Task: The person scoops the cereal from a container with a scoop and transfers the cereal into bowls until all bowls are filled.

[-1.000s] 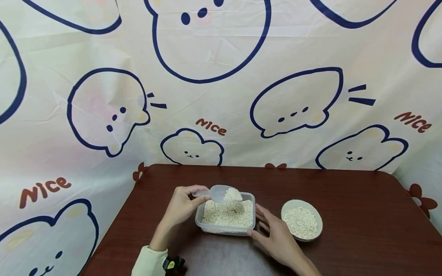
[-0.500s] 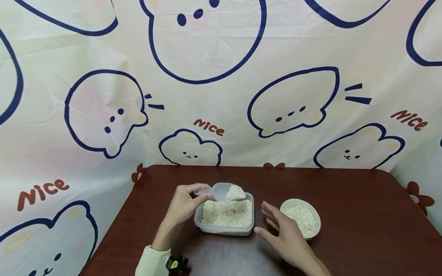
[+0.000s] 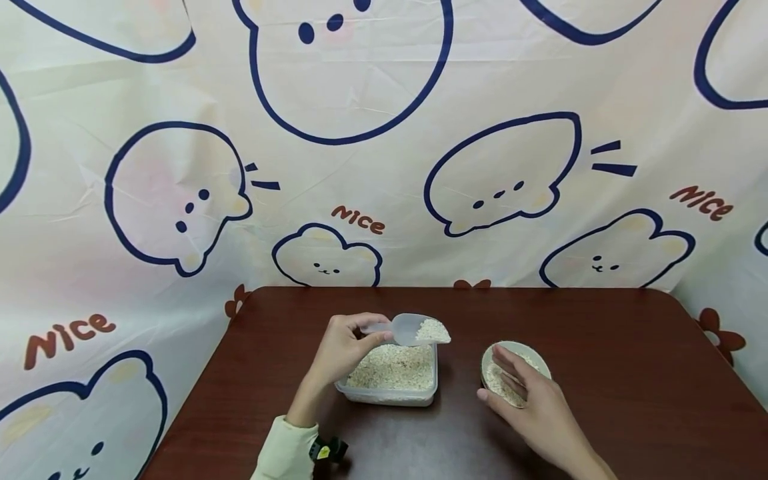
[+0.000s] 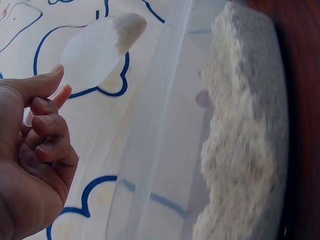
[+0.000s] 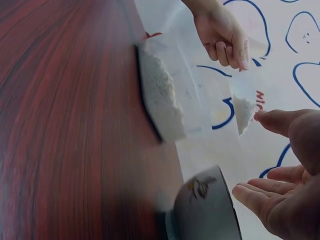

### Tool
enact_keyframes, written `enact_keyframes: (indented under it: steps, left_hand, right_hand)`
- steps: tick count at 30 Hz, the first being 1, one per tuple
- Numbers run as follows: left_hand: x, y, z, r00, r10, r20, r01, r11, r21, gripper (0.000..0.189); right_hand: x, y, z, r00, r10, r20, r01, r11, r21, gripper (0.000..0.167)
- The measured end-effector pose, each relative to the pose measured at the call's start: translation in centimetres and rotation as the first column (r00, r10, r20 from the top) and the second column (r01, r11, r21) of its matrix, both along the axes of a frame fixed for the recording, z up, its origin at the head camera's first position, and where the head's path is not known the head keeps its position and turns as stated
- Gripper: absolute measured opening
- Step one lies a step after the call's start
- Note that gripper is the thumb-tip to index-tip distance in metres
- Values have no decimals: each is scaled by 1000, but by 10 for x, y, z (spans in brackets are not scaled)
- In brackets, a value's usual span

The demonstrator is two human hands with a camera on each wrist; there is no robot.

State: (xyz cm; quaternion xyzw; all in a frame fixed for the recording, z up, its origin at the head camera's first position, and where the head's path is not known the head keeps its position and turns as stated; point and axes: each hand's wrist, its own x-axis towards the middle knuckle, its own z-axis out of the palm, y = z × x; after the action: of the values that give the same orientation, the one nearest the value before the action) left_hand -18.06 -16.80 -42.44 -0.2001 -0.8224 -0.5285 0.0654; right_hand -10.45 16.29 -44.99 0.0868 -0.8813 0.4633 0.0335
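Observation:
My left hand (image 3: pixel 345 350) pinches the handle of a translucent plastic scoop (image 3: pixel 405 329), whose front end carries a heap of oat flakes (image 3: pixel 433 331). The scoop is raised over the far right part of a clear plastic container (image 3: pixel 390 398), which holds more pale flakes. In the left wrist view the thumb and forefinger meet at the handle, below the scoop's bowl (image 4: pixel 90 55). My right hand (image 3: pixel 537 407) holds nothing; its fingers are extended beside the white bowl (image 3: pixel 534 357) and overlap it in the head view. Flakes lie in that bowl, partly hidden by the hand.
The dark brown table (image 3: pixel 630 373) carries the container and, to its right, the bowl. A cream cloth backdrop (image 3: pixel 384 167) with blue cartoon outlines hangs behind the table's far edge. A dark strap (image 3: pixel 329 450) sits on the left wrist.
The left hand has lifted the loaded scoop and shifted it right. My right hand has let go of the container's side and moved right to the bowl.

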Motion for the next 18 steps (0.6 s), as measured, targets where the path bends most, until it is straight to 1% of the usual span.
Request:
enact_keyframes:
  steps: [3,5,13,15,18]
  left_hand:
    - [-2,11,-1,1000,-26,-7,26,1000,-6,10]
    - [-3,19,-2,999,-46,-12,46,999,-6,9]
    - [-7,48,-1,993,-118,-10,117,993,-33,10]
    - [-8,54,-1,990,-139,-4,138,990,-41,10]
    - [-9,62,0,987,-161,12,161,985,-58,12]
  right_hand:
    - [3,9,1,999,-33,-40,35,998,52,75]
    - [4,15,1,997,-45,-60,49,997,68,75]
    - [9,36,-2,987,-102,-126,114,989,95,77]
    - [9,41,-3,985,-121,-121,133,986,102,78]
    - [9,47,-5,986,-143,-85,153,980,126,82]
